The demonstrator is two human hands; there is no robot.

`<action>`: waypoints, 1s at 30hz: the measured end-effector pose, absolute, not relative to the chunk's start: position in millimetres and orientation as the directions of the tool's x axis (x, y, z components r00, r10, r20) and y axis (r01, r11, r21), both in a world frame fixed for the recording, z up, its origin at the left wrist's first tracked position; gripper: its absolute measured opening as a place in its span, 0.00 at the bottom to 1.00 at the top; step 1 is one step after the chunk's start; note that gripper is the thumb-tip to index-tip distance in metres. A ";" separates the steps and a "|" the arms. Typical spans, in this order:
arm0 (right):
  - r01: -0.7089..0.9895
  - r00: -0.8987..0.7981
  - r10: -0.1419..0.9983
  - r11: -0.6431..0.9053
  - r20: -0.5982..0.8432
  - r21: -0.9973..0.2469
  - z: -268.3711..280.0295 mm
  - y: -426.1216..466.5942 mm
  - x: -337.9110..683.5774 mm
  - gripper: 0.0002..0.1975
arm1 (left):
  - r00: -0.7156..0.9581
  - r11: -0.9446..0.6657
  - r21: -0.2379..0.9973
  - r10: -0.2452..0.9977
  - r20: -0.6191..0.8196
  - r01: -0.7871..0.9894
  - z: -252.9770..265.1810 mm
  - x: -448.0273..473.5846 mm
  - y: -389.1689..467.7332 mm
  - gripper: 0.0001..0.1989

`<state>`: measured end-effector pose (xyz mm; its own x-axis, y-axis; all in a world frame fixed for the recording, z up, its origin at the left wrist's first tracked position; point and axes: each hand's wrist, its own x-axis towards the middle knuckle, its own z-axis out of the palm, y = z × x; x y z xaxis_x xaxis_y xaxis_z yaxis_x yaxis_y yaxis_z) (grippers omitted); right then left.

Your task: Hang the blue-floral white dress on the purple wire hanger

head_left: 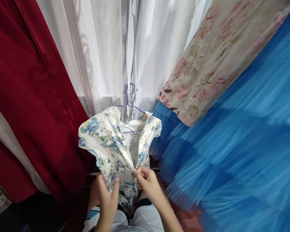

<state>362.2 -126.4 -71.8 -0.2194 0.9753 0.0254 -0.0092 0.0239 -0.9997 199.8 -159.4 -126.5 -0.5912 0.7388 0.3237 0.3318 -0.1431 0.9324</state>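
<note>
A cream dress (106,145) with blue, green and yellow flowers hangs in front of me, its neck opening spread in a deep V. It is on a thin purple hanger (127,96), whose hook and shoulder wires show. At the lower point of the V, my right hand (147,182) pinches the edge of the dress with thumb and forefinger; any fastener there is too small to make out. My left hand (108,193) lies against the lower left side of the dress, thumb and fingers apart.
White curtains (103,58) hang behind, with narrow ribbons (131,48) down the middle. Dark red cloth (43,112) is on the left. On the right hang a beige cloth with pink flowers (193,83) and a layered blue tulle skirt (222,154). My legs in white shorts (145,222) are below.
</note>
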 end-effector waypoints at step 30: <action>-0.331 -0.026 0.936 0.323 0.351 -0.887 110.7 -6.4 321.3 0.14 | 0.078 -0.303 0.814 0.949 0.306 0.496 -136.5 218.9 -142.8 0.12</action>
<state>321.3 -6.4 110.7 -0.0257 0.9362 0.3506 -0.3312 0.3229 -0.8866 218.9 -142.8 -136.5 0.0776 0.9490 0.3055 0.4963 -0.3026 0.8137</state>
